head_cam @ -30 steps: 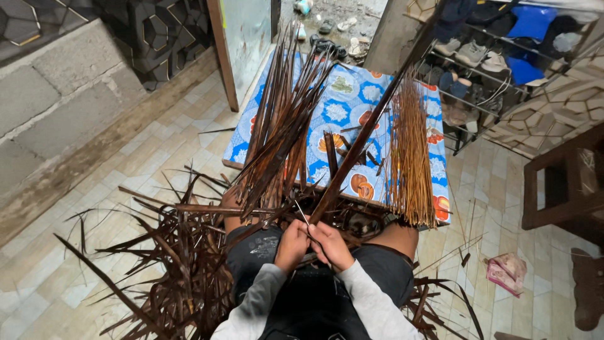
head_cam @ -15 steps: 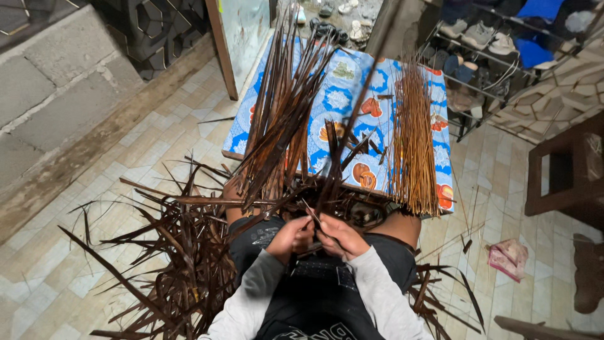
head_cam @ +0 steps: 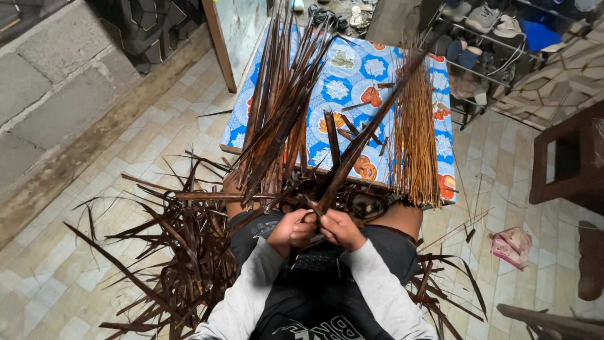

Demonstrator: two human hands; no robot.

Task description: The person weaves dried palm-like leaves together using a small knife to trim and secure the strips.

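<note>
Left hand (head_cam: 290, 229): lower middle of the frame, fingers curled shut around the base of a long dark leaf (head_cam: 362, 141); grey sleeve runs down to the lower left.
Right hand (head_cam: 340, 229): just beside the left one, touching it, fingers closed on the same leaf base; whether it also holds a small tool cannot be told.
Leaf: rises from the hands slanting to the upper right, its far end blurred over the table.
Table (head_cam: 352, 82): upper middle, covered in a blue cloth with fruit pictures.
Leaf bundle (head_cam: 280, 107): dark brown, lying lengthwise on the table's left part, its near end over the lap.
Stick bundle (head_cam: 415, 138): thin tan ribs, on the table's right part.
Scraps (head_cam: 182, 252): dark strips heaped on the tiled floor at the lower left, more at the lower right.
Cloth (head_cam: 513, 245): pink, crumpled, on the floor at the right.
Shoe rack (head_cam: 497, 38): upper right.
</note>
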